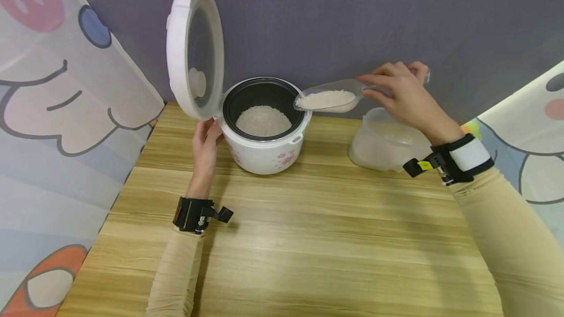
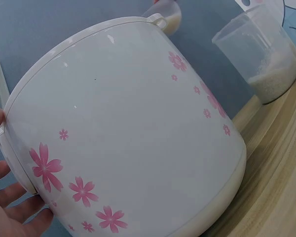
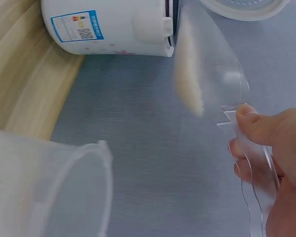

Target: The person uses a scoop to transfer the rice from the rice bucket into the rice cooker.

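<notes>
A white rice cooker (image 1: 264, 155) with pink flowers stands at the table's back edge, its lid (image 1: 180, 53) raised on the left. White rice (image 1: 263, 121) lies in its dark inner pot (image 1: 246, 97). My left hand (image 1: 205, 143) grips the cooker's left side below the lid, thumb above and fingers (image 2: 24, 210) lower down around a side part. My right hand (image 1: 403, 94) holds a clear scoop (image 3: 222, 64) by its handle. Rice (image 1: 328, 99) fills the scoop's bowl, whose tip reaches the pot's right rim.
A translucent tub (image 1: 363, 148) with rice inside stands at the back right, below my right hand. The wooden table (image 1: 308, 238) spreads in front. A dark grey wall (image 1: 335, 23) rises directly behind, with cartoon-printed sheets (image 1: 53, 170) at both sides.
</notes>
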`<state>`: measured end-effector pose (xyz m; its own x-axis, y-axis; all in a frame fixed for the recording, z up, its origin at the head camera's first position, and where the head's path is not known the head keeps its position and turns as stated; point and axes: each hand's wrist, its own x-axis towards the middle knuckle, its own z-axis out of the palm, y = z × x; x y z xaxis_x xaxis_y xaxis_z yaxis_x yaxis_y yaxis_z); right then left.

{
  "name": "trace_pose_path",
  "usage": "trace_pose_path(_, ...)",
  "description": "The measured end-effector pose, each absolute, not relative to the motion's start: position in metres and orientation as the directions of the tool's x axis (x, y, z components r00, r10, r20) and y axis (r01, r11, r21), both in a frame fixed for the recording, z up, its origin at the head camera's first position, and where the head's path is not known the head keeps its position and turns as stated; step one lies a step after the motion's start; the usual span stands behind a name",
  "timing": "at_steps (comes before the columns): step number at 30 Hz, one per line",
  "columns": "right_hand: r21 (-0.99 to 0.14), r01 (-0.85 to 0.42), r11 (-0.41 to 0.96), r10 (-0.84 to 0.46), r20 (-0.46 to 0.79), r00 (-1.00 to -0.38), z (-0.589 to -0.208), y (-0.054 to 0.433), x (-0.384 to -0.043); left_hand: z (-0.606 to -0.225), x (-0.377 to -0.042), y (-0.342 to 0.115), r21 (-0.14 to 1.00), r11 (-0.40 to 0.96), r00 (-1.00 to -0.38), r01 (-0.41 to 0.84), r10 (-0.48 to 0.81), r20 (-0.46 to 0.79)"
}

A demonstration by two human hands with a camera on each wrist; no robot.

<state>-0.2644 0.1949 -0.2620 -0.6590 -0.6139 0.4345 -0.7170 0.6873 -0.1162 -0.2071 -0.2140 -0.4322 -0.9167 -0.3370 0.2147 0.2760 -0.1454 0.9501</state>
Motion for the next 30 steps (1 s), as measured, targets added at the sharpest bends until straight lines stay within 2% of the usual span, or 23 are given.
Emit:
trace_pose_path(9,0.108,-0.754,0.647,-0.702,0.469,-0.535,-0.244,0.167,-0.261,-0.433,-0.208,-0.212,0.953,-0.152,-0.92,0.263,-0.338,0.2)
trace_pose_path(17,0.246,-0.737,0.63,-0.748,0.446,-0.492,-0.233,0.144,-0.254,-0.432,-0.208,-0.213,0.95,-0.171,-0.919,0.261,-0.346,0.19)
trace_pose_path(21,0.336,-0.722,0.605,-0.772,0.469,-0.429,-0.232,0.134,-0.252,-0.432,-0.207,-0.214,0.949,-0.176,-0.918,0.263,-0.348,0.191)
trace_pose_path(25,0.499,-0.65,0.573,-0.81,0.468,-0.355,-0.235,0.127,-0.25,-0.434,-0.207,-0.215,0.947,-0.181,-0.919,0.266,-0.346,0.192)
trace_pose_path(30,0.707,-0.489,0.511,-0.858,0.452,-0.243,-0.244,0.122,-0.244,-0.434,-0.207,-0.215,0.947,-0.179,-0.92,0.265,-0.341,0.193)
